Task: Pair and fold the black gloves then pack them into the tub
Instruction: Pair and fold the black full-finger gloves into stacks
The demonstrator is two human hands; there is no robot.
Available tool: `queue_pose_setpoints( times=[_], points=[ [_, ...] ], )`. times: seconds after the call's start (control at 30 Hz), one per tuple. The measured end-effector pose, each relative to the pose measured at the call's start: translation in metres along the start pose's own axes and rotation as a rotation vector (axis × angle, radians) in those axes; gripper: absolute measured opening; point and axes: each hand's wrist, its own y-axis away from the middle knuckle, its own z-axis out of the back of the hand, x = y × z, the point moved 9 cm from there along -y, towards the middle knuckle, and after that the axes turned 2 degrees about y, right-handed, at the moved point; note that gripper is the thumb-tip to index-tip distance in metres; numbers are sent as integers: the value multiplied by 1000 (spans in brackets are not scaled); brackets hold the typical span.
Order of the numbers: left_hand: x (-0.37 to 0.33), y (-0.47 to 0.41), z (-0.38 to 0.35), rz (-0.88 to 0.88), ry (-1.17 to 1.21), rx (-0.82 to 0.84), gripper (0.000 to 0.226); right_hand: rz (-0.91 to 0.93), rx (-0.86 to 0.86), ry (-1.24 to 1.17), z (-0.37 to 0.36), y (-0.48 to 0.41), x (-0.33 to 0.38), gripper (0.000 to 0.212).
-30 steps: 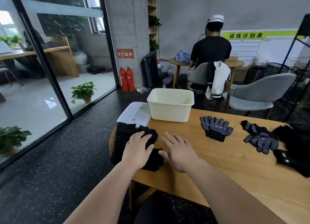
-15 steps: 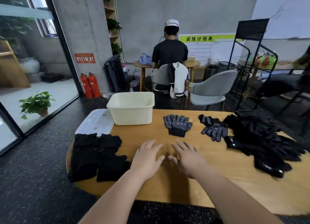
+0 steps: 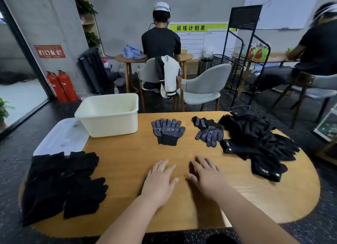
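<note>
Black gloves point(image 3: 255, 139) lie heaped at table point(image 3: 127, 161) right; lid point(image 3: 62, 136) just beside tub point(image 3: 109, 123).

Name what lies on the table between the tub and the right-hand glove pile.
A flat dotted glove pair and a rumpled dotted pair, in the head view.

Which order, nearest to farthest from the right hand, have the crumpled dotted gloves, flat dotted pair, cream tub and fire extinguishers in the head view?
From the right hand:
1. crumpled dotted gloves, straight ahead.
2. flat dotted pair, ahead and left.
3. cream tub, table's far left.
4. fire extinguishers, on the floor by the left wall.
</note>
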Motion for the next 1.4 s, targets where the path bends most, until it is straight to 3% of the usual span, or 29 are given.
queue_pose_setpoints(
  times=[0.27,0.37,0.53,0.63,0.77,0.93,1.13,1.3,1.4],
  points=[
    [-1,-17,-12,-3,-88,-75,68,-104,-161,49,11,-30,-37,70],
    [-1,-18,-14,1,-91,-73,69,-175,-240,46,13,-45,-45,79],
    [-1,-19,-13,0,-97,-72,69,-284,-261,-5,7,-58,-41,78],
    [-1,-18,-13,3,-92,-74,69,-227,-378,26,17,-50,-36,70],
    [0,-17,-13,8,-82,-90,68,83,-529,17,29,-35,-3,47],
    [1,-15,-13,11,-59,-104,67,-150,-523,12,22,-39,-26,52],
    [3,-14,-14,10,-68,-111,65,140,-628,9,34,-25,2,33],
    [3,-15,-14,9,-59,-112,65,-67,-567,-37,24,-34,-19,48],
    [3,-14,-14,10,-55,-112,65,-31,-568,-47,24,-33,-14,46]
  ],
)
